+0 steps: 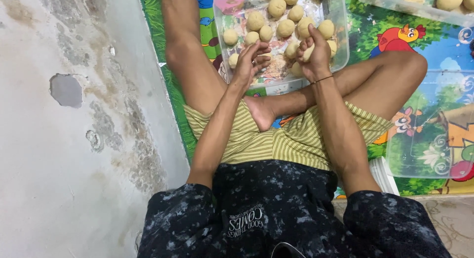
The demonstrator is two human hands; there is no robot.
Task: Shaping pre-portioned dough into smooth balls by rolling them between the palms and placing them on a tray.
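Observation:
I sit cross-legged on a colourful cartoon play mat. In front of my legs stands a clear plastic container [340, 38] holding several pale dough balls [276, 6]. My left hand [249, 63] hovers over the container's near edge with fingers spread and nothing in it; a ring shows on one finger. My right hand [313, 53], with a thin band at the wrist, is closed around a dough ball [309, 52] just above the balls at the container's near right side.
A second clear container [419, 6] with dough balls sits at the top right. A clear plastic lid [434, 134] lies on the mat beside my right knee. A stained grey wall [74, 115] runs along the left.

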